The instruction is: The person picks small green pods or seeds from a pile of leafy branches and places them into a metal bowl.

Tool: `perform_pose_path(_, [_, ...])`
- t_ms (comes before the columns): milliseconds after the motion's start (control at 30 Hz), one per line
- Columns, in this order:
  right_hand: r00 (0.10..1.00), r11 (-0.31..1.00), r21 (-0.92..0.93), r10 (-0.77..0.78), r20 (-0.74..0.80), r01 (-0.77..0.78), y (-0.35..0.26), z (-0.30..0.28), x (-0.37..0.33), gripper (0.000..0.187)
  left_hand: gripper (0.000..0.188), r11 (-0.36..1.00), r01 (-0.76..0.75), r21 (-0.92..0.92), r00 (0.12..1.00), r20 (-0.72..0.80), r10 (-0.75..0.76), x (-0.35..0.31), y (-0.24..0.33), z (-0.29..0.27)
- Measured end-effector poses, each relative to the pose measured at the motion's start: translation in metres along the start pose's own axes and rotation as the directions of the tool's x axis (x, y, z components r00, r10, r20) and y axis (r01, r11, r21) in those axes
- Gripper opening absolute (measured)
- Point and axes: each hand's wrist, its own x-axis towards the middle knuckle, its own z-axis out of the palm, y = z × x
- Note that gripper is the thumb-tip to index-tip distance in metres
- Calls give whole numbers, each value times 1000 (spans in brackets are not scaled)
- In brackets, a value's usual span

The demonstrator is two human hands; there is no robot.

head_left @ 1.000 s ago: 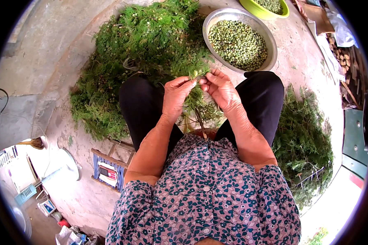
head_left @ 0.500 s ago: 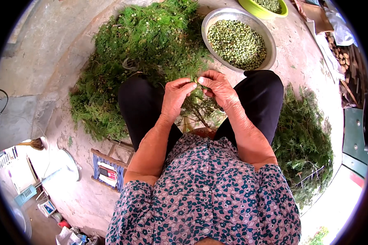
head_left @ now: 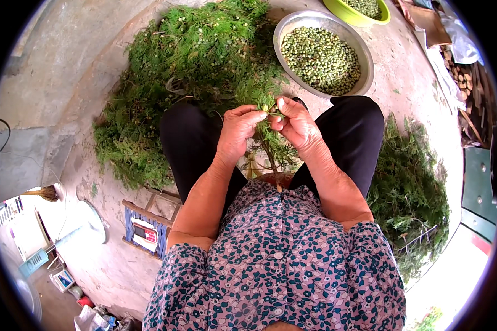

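Between my knees, both hands meet over a green leafy branch (head_left: 275, 151) whose woody stem points back at my waist. My left hand (head_left: 239, 129) pinches a sprig of it between thumb and forefinger. A small pale-green berry (head_left: 265, 108) shows at those fingertips. My right hand (head_left: 297, 124) is closed on the same sprig just to the right, thumb against the bent forefinger. What lies inside its fingers is partly hidden. Beyond the right hand stands a wide metal basin (head_left: 366, 71) with many round green berries (head_left: 320, 58) in it.
A big heap of green branches (head_left: 199, 49) lies ahead and left, another pile (head_left: 408, 193) to my right. A lime-green basin (head_left: 359, 17) stands behind the metal one. On the left are a small wooden stool (head_left: 149, 229) with a phone (head_left: 145, 233) on it, and a broom (head_left: 47, 193).
My right hand has shifted slightly, its thumb now raised and the fingers turned. The berry and the branch's stem show more plainly between my hands. My left hand is almost unmoved.
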Motion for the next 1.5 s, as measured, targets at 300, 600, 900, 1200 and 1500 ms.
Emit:
perform_pose_path(300, [961, 702, -679, -274, 21, 215, -1, 17, -3, 18, 5, 896, -275, 349, 958, 24, 284, 3, -10, 0])
perform_pose_path(600, [987, 960, -281, -50, -151, 6, -2, 9, -2, 13, 9, 979, -87, 184, 995, -33, 94, -3, 2, 1])
perform_pose_path(900, [945, 990, 76, -90, -313, 119, -22, -23, 7, 17, 6, 998, -45, -41, 972, -231, 34, 6, 1, -1])
perform_pose_path(1200, [880, 927, -248, -353, -317, 282, -76, -27, -3, 42, 9, 983, -35, -180, 983, -185, 1, 12, 1, -9])
perform_pose_path(1500, [975, 503, -852, -74, -210, -145, -25, -28, -9, 31, 7, 972, -86, -220, 986, -159, 51, 15, 3, -13])
